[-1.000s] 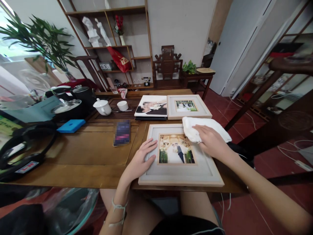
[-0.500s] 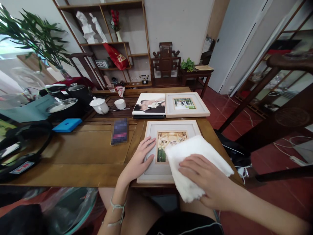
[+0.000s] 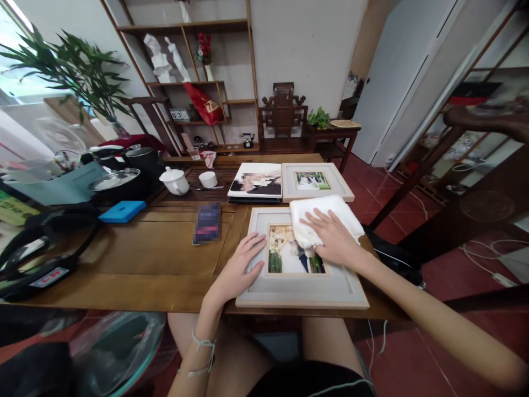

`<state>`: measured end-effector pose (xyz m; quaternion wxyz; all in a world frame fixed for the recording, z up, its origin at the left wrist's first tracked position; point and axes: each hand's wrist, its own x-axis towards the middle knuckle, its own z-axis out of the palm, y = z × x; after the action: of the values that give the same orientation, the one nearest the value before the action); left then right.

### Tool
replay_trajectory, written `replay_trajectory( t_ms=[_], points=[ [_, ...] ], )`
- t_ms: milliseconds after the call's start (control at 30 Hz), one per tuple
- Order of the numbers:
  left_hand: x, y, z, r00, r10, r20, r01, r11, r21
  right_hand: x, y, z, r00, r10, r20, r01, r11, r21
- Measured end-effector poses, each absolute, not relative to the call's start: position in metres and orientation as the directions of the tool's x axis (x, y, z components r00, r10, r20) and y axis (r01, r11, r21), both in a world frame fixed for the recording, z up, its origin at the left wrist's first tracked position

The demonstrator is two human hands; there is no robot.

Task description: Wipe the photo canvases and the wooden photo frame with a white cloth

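A pale wooden picture frame (image 3: 351, 295) with a light mat lies face up at the table's front edge. The photo (image 3: 289, 259) in its middle is partly covered. My left hand (image 3: 242, 264) rests open on the frame's left side, fingers spread flat. Under my right hand (image 3: 333, 237) is a white cloth (image 3: 326, 209), pressed onto the frame's upper right part. The fingers of that hand are stretched out over the cloth, not wrapped round it. Just behind lie a second framed photo (image 3: 347, 193) and a white-covered photo album (image 3: 243, 193).
On the wooden table (image 3: 144, 264) stand a white lidded teapot (image 3: 174, 182), a white cup (image 3: 208, 179), a blue box (image 3: 123, 211) and black headphones (image 3: 88, 220). A dark blurred booklet (image 3: 207, 223) lies left of the frame. A lined bin (image 3: 136, 353) is below the table.
My right hand has slid the white cloth away from me, from the frame's lower right to its upper right, uncovering more of the photo. My left hand stays on the frame.
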<state>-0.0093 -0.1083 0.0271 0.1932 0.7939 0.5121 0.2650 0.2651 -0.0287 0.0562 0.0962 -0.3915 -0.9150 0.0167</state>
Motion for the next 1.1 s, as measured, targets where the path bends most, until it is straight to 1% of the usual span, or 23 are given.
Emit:
replay_trajectory(
  t_ms=[100,167,233,267,300,367,500,600,667,767,867,967,1033,1100],
  points=[
    [-0.008,-0.109,0.028,0.329,0.915,0.235,0.704,-0.404,0.584,0.272,-0.079,0.06,-0.766,0.639,0.067,0.622,0.764,-0.171],
    [-0.008,-0.109,0.026,0.328,0.911,0.248,0.697,-0.411,0.587,0.273,-0.111,0.069,-0.827,0.563,-0.002,0.547,0.804,-0.234],
    [-0.009,-0.108,0.025,0.33,0.907,0.26,0.693,-0.42,0.587,0.271,-0.132,0.077,-0.86,0.506,-0.058,0.502,0.821,-0.274],
    [-0.009,-0.108,0.024,0.334,0.905,0.263,0.692,-0.425,0.583,0.27,-0.135,0.08,-0.865,0.498,-0.07,0.496,0.823,-0.276],
    [-0.01,-0.108,0.023,0.339,0.903,0.265,0.694,-0.43,0.578,0.268,-0.134,0.081,-0.86,0.505,-0.072,0.505,0.823,-0.262],
    [-0.011,-0.107,0.022,0.355,0.898,0.261,0.7,-0.44,0.563,0.265,-0.118,0.078,-0.828,0.558,-0.044,0.555,0.808,-0.197],
    [-0.011,-0.107,0.022,0.373,0.894,0.249,0.713,-0.448,0.54,0.268,-0.05,0.064,-0.728,0.681,0.077,0.68,0.732,-0.041],
    [-0.011,-0.108,0.023,0.373,0.895,0.244,0.72,-0.445,0.532,0.273,-0.008,0.06,-0.646,0.739,0.192,0.755,0.656,0.015],
    [-0.011,-0.108,0.024,0.368,0.898,0.241,0.724,-0.439,0.532,0.274,-0.001,0.059,-0.621,0.751,0.224,0.775,0.631,0.032],
    [-0.01,-0.108,0.026,0.358,0.905,0.232,0.729,-0.426,0.537,0.276,-0.028,0.056,-0.644,0.744,0.177,0.761,0.646,0.052],
    [-0.009,-0.109,0.027,0.353,0.906,0.232,0.725,-0.422,0.544,0.281,-0.087,0.054,-0.678,0.728,0.101,0.735,0.676,0.063],
    [-0.009,-0.11,0.027,0.351,0.907,0.234,0.716,-0.421,0.557,0.285,-0.14,0.066,-0.721,0.689,0.073,0.692,0.72,0.048],
    [-0.01,-0.11,0.025,0.349,0.907,0.237,0.709,-0.421,0.566,0.284,-0.153,0.079,-0.718,0.694,0.054,0.696,0.718,0.015],
    [-0.01,-0.11,0.023,0.345,0.906,0.245,0.703,-0.423,0.572,0.281,-0.144,0.088,-0.691,0.719,0.066,0.721,0.693,0.001]
  ],
)
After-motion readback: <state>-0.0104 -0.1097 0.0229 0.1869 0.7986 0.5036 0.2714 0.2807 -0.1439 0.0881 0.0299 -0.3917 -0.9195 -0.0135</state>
